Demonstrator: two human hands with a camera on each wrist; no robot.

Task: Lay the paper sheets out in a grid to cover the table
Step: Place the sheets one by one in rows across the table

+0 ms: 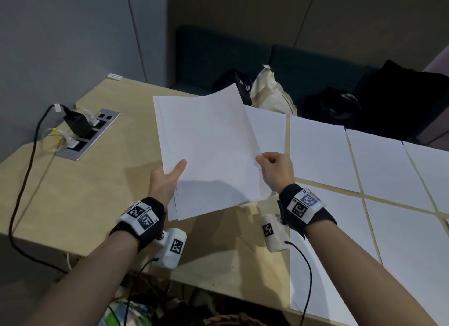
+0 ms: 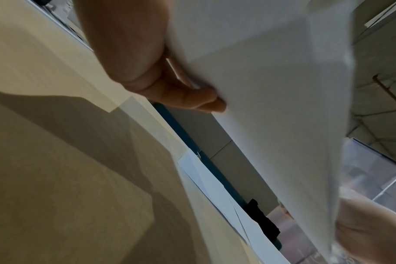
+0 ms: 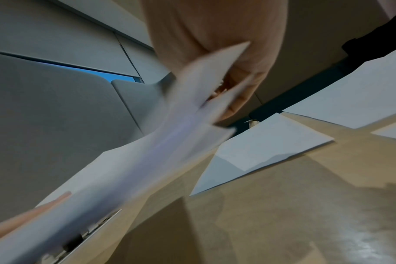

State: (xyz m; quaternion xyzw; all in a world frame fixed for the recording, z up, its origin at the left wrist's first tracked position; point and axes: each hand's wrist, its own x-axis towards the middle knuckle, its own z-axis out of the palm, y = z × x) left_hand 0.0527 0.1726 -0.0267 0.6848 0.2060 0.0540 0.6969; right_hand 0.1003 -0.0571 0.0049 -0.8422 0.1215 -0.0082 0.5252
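**Peeling the top sheet from the stack**

While the left hand (image 1: 165, 180) clamps the paper stack (image 1: 206, 155) with its thumb on top, the right hand (image 1: 275, 171) pinches the top sheet's right edge; it should lift slowly so that only one sheet separates. The stack hovers between both hands, over the bare surface (image 1: 92, 192); laid sheets (image 1: 320, 153) spread toward 2 o'clock.

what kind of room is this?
Probably an office meeting room or booth: a light wood table with a built-in power socket panel, panelled walls, and a dark upholstered bench behind.
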